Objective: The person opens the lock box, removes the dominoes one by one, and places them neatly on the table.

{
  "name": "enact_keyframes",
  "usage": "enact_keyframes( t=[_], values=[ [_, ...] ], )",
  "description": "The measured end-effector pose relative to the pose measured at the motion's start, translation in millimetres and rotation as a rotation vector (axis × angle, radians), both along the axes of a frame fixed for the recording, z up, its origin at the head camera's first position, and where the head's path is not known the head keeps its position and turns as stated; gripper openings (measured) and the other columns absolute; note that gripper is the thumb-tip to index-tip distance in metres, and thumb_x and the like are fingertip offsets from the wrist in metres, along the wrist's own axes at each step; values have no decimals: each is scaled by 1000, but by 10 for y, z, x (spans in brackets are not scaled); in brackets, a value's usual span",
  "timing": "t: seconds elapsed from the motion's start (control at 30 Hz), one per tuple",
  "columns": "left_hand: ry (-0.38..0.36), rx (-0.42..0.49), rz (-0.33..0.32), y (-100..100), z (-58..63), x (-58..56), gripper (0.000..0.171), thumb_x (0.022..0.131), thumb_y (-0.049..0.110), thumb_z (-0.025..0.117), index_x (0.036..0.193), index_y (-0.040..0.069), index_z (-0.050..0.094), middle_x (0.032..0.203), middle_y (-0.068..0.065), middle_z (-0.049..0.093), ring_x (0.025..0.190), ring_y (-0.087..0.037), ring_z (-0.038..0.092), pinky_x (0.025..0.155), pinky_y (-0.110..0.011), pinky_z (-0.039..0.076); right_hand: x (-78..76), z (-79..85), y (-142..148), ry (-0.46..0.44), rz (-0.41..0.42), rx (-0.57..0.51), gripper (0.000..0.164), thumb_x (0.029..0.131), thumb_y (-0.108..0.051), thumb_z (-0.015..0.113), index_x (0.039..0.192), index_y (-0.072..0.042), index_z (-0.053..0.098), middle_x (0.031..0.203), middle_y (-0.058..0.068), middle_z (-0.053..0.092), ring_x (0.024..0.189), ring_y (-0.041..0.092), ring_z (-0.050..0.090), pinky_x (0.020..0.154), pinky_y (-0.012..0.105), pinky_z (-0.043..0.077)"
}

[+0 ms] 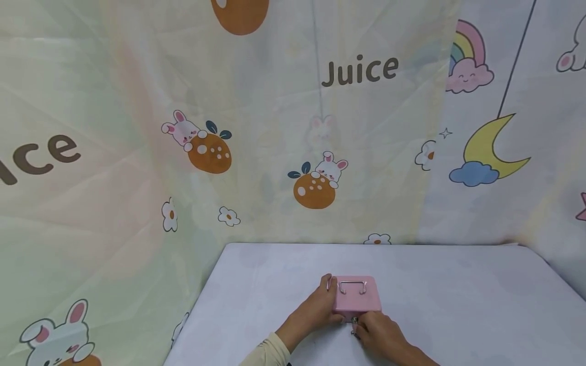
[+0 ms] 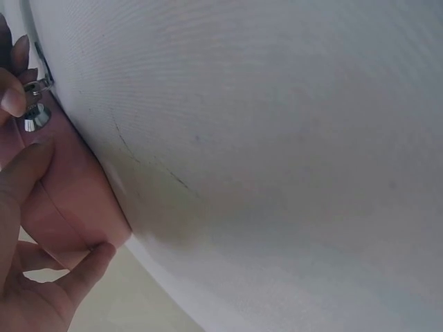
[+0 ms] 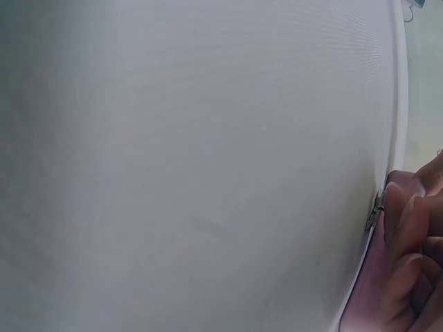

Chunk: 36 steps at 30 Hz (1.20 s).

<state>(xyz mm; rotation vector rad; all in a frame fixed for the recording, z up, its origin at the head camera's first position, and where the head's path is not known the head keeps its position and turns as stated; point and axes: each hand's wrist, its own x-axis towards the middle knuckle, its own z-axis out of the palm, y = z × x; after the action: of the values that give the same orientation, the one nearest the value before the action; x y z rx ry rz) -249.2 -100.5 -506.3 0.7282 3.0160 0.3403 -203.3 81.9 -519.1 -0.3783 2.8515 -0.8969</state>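
Left hand (image 1: 320, 305) — fingers parted, grips the pink lockbox (image 1: 357, 301) at its left side; right hand (image 1: 381, 333) — fingers curled, pinches a small metal piece (image 2: 39, 86) at the lockbox's front.

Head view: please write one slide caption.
Left hand grips pink box; right hand pinches small metal piece at its front.

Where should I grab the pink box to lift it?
Probably by the metal handle, coming from above: it's a thin loop on top of the pink box, and neither hand covers it. The left hand grips the left side; the right hand is at the front.
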Motion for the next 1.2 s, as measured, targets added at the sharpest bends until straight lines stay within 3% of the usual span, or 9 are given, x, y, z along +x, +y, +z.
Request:
enact_keyframes(
  t=[0.3,0.8,1.2],
  values=[
    [26,-26,-17,6,23,5,99,81,43,82,154,-3,32,157,-24,33,132,-28,56,103,-25,49,-22,-50,54,-23,9,-83,32,90,-9,70,60,-15,60,52,-7,53,51,10,47,47,22,32],
    [19,-14,-14,16,45,14,99,81,40,83,153,-4,32,156,-25,34,131,-29,56,103,-27,49,-46,-93,109,-175,4,-213,29,96,-11,62,67,-12,64,57,-4,60,51,9,48,46,21,34],
    [21,-20,-8,16,-26,-3,100,81,42,83,153,-4,32,156,-25,33,133,-29,55,104,-27,48,-34,-105,111,-241,-17,-249,25,96,-10,60,72,-10,65,59,-4,61,47,6,45,44,21,37]
  ],
)
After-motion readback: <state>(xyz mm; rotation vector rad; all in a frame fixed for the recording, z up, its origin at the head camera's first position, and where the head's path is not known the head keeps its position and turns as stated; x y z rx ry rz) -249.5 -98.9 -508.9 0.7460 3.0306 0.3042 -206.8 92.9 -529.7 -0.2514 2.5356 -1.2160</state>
